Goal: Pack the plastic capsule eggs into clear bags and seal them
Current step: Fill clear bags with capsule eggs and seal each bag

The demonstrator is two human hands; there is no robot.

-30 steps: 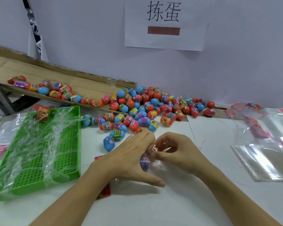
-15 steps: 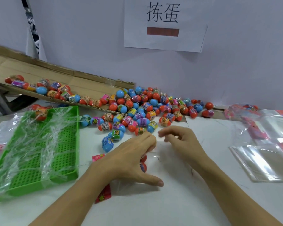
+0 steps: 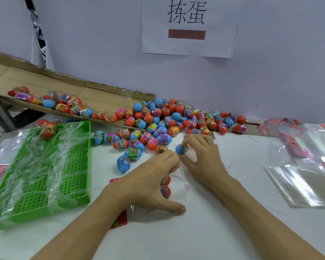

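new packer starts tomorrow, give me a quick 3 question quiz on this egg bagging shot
1. True or false: the right hand pinches a blue capsule egg.
2. Where does the stack of empty clear bags lie?
A. inside the green tray
B. on the table to the person's right
C. on the cardboard ramp
3. Fill in: the left hand rests on a clear bag that already holds eggs with ______ ends.

Key
1. true
2. B
3. orange
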